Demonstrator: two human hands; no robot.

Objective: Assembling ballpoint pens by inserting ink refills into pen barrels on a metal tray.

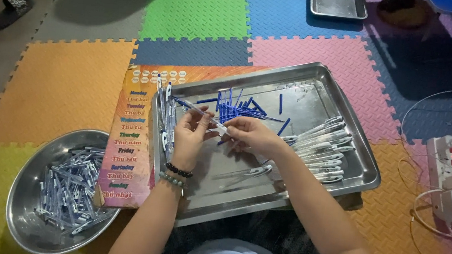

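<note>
One clear pen barrel point(211, 118) sits between both hands, low over the middle of the large steel tray point(357, 157). The left hand point(190, 134) pinches its far end with fingertips closed on it; the right hand point(250, 134) grips the near end, fingers curled around it. Two bead bracelets point(178, 175) circle the left wrist.

Behind the hands lies one loose heap of blue refills point(236, 110), too tangled to count, with two more lying apart beside it. To the right, a row of roughly eight white-clipped pens point(326, 146) lies side by side on the tray, and one more pen point(249, 172) rests alone near the front. Several others line the tray's left rim point(164, 116).

One round steel bowl point(26, 190) at the left holds a pile of clear pens beyond counting. A second, smaller tray point(338, 1) lies far back. One white power strip point(443, 175) lies at the right, and three sandals point(12, 6) at the upper left
</note>
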